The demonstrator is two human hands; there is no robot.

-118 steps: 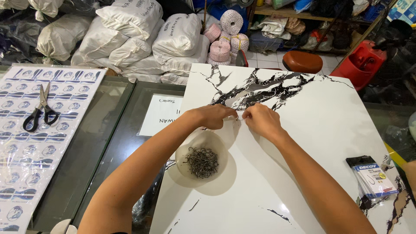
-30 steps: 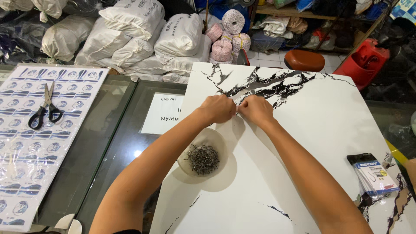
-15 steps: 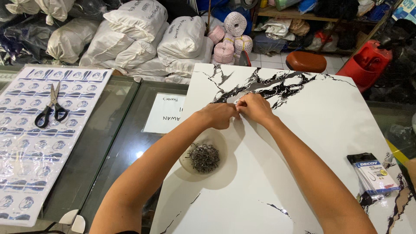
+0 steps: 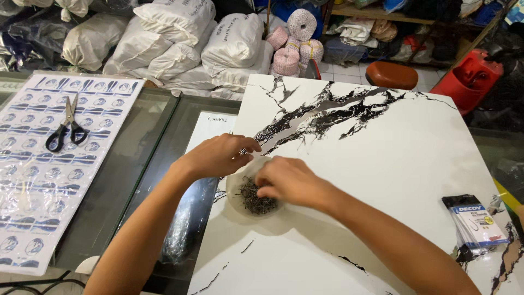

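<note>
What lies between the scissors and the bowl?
In the head view, dark glass and the left hand lie between the scissors and the bowl.

Right hand [image 4: 286, 180] dips into a small pale bowl [image 4: 236, 195], fingers curled down on a heap of small dark metal bits [image 4: 256, 203]; can't tell if any are pinched. Left hand [image 4: 218, 154] sits just beside the bowl's far rim, thumb and forefinger pinched on a thin clear strip. Bowl stands on a white marble-look table [image 4: 382, 164] w/ black veins. Near the table's right edge lies a small packet [image 4: 474, 218]. To the left, on glass, a printed sheet [image 4: 33, 180] w/ black-handled scissors [image 4: 66, 127] on it. At the back, white sacks [image 4: 180, 38] and 4 twine spools [image 4: 297, 41].
</note>
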